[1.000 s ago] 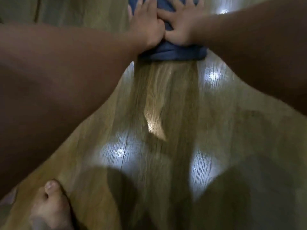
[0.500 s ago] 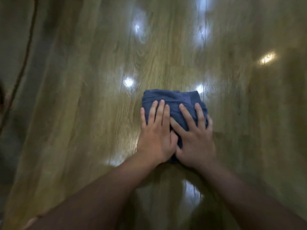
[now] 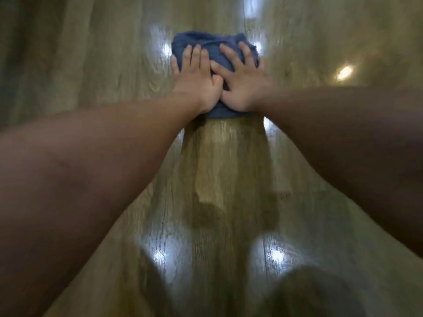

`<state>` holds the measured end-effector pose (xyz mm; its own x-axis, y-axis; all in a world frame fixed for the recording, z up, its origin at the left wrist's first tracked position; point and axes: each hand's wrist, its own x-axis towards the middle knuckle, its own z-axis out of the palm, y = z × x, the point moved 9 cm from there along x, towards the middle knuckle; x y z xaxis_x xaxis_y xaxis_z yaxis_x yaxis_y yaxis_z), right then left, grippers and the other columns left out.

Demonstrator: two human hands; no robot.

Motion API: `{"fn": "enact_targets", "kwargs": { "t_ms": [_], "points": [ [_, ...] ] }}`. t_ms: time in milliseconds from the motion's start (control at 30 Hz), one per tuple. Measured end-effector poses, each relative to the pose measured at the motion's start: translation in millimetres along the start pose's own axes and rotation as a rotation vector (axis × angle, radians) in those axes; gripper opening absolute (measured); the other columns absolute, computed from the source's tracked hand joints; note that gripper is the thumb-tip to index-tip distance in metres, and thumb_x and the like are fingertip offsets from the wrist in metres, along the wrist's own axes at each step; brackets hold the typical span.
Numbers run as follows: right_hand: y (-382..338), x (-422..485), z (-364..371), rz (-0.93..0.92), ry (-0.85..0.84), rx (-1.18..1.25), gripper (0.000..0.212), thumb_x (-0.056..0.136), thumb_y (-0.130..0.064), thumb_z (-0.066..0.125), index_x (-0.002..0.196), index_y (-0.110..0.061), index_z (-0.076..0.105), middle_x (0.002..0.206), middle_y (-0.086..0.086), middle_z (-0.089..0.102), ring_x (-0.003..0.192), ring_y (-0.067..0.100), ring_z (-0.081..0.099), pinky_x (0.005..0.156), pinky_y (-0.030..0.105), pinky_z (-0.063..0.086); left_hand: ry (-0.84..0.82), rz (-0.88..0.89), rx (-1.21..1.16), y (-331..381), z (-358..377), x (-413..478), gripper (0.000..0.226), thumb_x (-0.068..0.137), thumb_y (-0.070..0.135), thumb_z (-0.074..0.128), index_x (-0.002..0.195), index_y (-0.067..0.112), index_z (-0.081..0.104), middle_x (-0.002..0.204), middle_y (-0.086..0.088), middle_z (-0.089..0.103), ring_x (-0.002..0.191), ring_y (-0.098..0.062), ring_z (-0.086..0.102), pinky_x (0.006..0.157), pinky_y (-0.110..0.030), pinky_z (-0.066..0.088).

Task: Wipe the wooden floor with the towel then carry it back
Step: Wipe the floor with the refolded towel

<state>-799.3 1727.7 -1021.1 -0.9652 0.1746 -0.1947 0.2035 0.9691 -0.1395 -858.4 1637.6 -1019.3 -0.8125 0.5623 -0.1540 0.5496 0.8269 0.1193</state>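
A person leans forward over a wooden floor (image 3: 91, 65), both bare arms stretched out ahead of the body. At the far end of the reach lies a dark blue towel (image 3: 206, 40), bunched into a thick, rumpled pad that sits flat on the boards near the top middle of the view.

Both hands lie on top of the towel, side by side. The left hand (image 3: 196, 81) is laid flat with its fingers straight and close together, pointing away from the person, palm pressing down on the cloth. The right hand (image 3: 245, 85) presses down in the same way, its fingers straight and spread a little wider. The two thumbs meet in the middle, touching or nearly so. Neither hand curls round the cloth; they push on it with flat palms. The towel's far edge shows beyond the fingertips, and a narrow strip of its near edge shows below the wrists.

The left forearm (image 3: 114, 145) and the right forearm (image 3: 343, 124) frame a band of floor that runs from the towel back toward the person and looks warmer and more yellow than the boards on either side. The floor is glossy, with bright light reflections (image 3: 343, 72) scattered over it. The view is somewhat blurred.
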Motion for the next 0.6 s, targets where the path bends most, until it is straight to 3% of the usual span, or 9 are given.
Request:
{"fn": "enact_targets", "kwargs": {
  "t_ms": [167, 300, 367, 467, 600],
  "points": [
    [-1, -80, 6, -0.027, 0.008, 0.009, 0.067, 0.088, -0.059, 0.021, 0.154, -0.044, 0.021, 0.168, -0.003, 0.002, 0.153, 0.032, -0.01, 0.12, 0.062, 0.002, 0.01, 0.044, -0.001, 36, 0, -75, 0.073, 0.094, 0.04, 0.03, 0.156, 0.004, 0.015, 0.165, -0.012, 0.013, 0.153, -0.027, 0.002, 0.121, -0.056, -0.004],
    [8, -256, 31, -0.035, 0.169, 0.035, 0.072, 0.078, -0.048, 0.049, 0.149, -0.037, 0.04, 0.166, 0.006, 0.018, 0.153, 0.039, 0.003, 0.114, 0.067, 0.017, 0.007, 0.229, -0.102, 118, 24, -221, 0.08, 0.085, 0.043, 0.033, 0.15, -0.002, 0.03, 0.16, -0.02, 0.026, 0.151, -0.035, 0.012, 0.118, -0.063, 0.007],
    [23, -319, 43, -0.091, 0.164, 0.005, 0.079, 0.076, -0.049, 0.056, 0.151, -0.036, 0.038, 0.166, 0.006, 0.018, 0.152, 0.043, 0.007, 0.11, 0.07, 0.022, -0.017, 0.328, -0.091, 157, 41, -270, 0.083, 0.083, 0.046, 0.039, 0.149, -0.005, 0.034, 0.158, -0.024, 0.029, 0.15, -0.04, 0.014, 0.116, -0.068, 0.009],
    [42, -320, 44, -0.231, 0.148, -0.011, 0.08, 0.077, -0.057, 0.054, 0.152, -0.034, 0.037, 0.166, 0.006, 0.019, 0.152, 0.043, 0.01, 0.107, 0.064, 0.022, -0.052, 0.332, -0.051, 174, 49, -271, 0.085, 0.083, 0.049, 0.04, 0.15, -0.004, 0.032, 0.158, -0.024, 0.027, 0.15, -0.042, 0.013, 0.114, -0.07, 0.01],
    [75, -265, 31, -0.289, 0.17, -0.014, 0.073, 0.082, -0.058, 0.047, 0.15, -0.034, 0.038, 0.165, 0.007, 0.021, 0.152, 0.041, 0.009, 0.109, 0.063, 0.021, -0.058, 0.252, -0.022, 182, 43, -217, 0.084, 0.086, 0.05, 0.033, 0.15, -0.005, 0.028, 0.158, -0.026, 0.026, 0.15, -0.042, 0.013, 0.114, -0.07, 0.007]
  ]
}}
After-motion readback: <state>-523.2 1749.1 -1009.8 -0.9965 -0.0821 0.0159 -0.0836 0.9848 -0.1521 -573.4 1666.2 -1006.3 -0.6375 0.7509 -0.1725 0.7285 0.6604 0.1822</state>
